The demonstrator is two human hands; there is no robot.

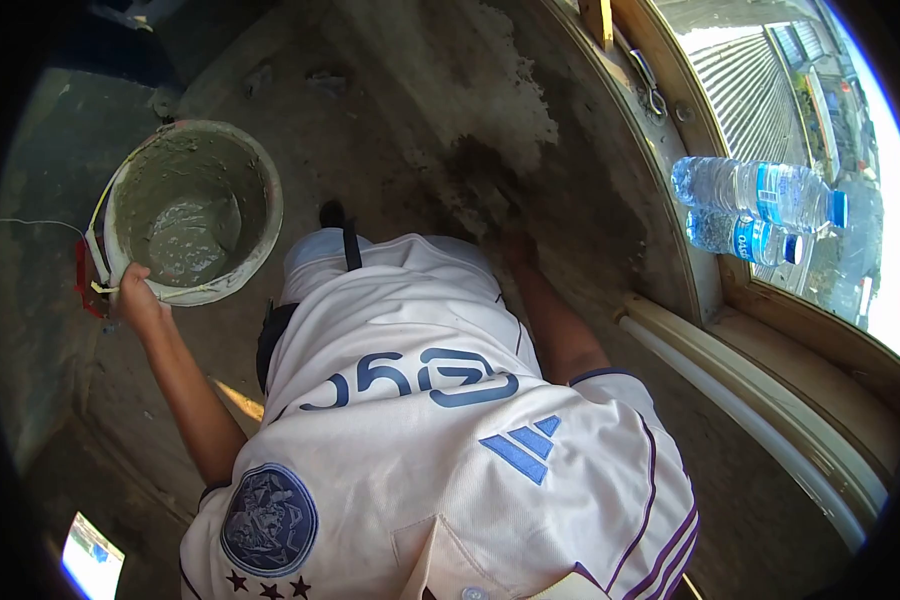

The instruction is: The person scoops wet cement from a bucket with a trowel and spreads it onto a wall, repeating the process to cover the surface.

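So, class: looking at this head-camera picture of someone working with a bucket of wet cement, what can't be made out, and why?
- Right hand: head view, fingers lost in dark wet cement on the wall; any tool cannot be told.
- Left hand: grips the bucket rim; its fingers curl out of sight.
- Legs and feet: hidden under the shirt.
- Water bottles: labels too small to read.
- Bright object: cut by the lens edge.

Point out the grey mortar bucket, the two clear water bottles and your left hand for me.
Round grey mortar-caked bucket (255, 185), head view: bare right rim.
Two clear plastic water bottles (740, 188), head view: upper bottle's body.
Left hand (138, 295), head view: its back, gripping the bucket rim.
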